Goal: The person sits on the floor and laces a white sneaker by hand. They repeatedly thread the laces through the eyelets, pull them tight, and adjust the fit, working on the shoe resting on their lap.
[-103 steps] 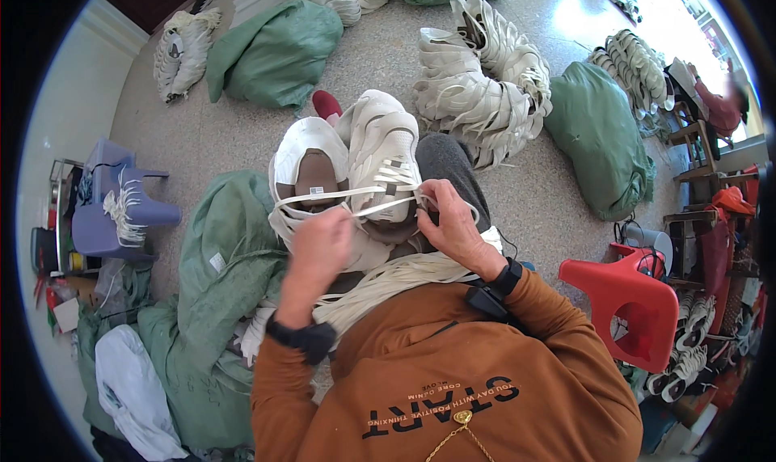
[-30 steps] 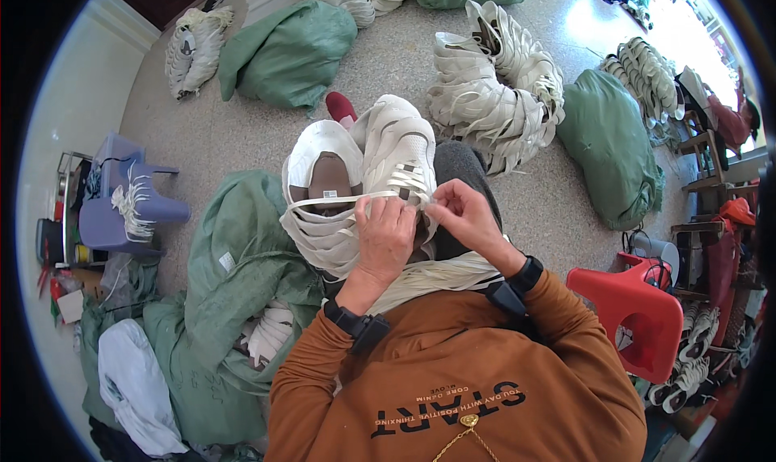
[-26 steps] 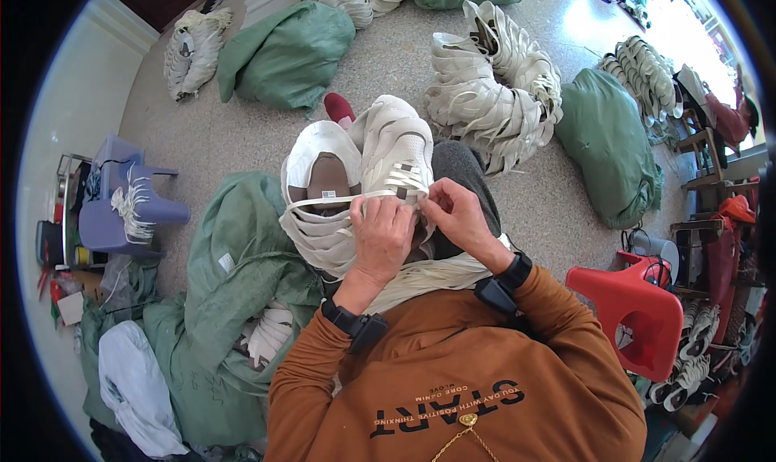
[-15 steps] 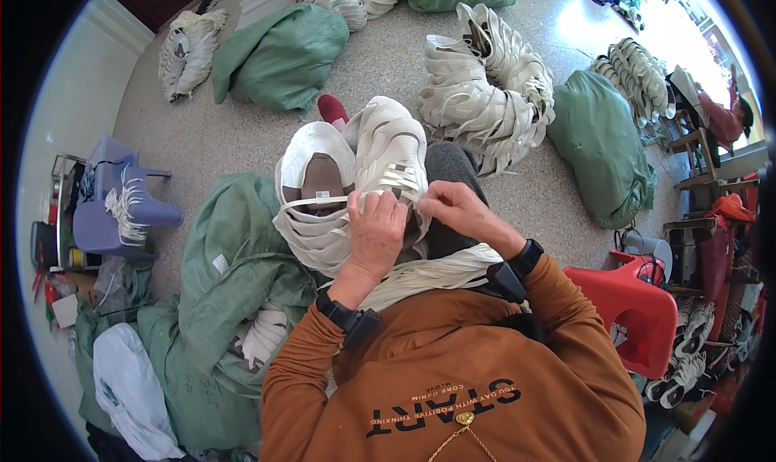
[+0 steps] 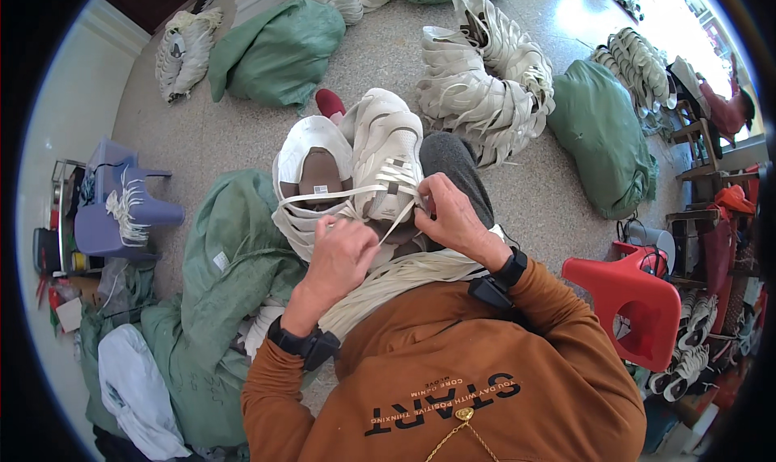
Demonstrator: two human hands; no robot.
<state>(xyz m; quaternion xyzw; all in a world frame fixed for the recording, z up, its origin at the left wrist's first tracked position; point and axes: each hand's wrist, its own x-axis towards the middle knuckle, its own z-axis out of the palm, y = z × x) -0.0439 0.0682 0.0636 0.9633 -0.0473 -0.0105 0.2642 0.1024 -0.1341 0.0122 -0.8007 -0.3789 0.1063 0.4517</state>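
A white shoe upper (image 5: 386, 130) with a grey tongue rests on my lap, toe pointing away. To its left lies a stack of nested white uppers (image 5: 288, 168). A flat white shoelace (image 5: 327, 195) is threaded through the top upper's eyelets, one length stretching left across the stack. Another length slants down between my hands. My left hand (image 5: 339, 256) is closed at the lower end of this length, below the opening. At the upper's right eyelet edge, my right hand (image 5: 455, 222) pinches the lace. A bundle of pale laces (image 5: 396, 282) lies across my lap.
Green sacks (image 5: 279, 54) and rings of uppers (image 5: 485, 94) stand on the floor ahead. An opened green sack (image 5: 222, 236) lies close on my left, near a purple stool (image 5: 125, 211). A red stool (image 5: 626, 300) stands on my right. Another person (image 5: 723, 110) sits at far right.
My left hand has moved down and left from the eyelets, and a length of lace is now drawn out toward it. My right hand remains at the upper's right edge.
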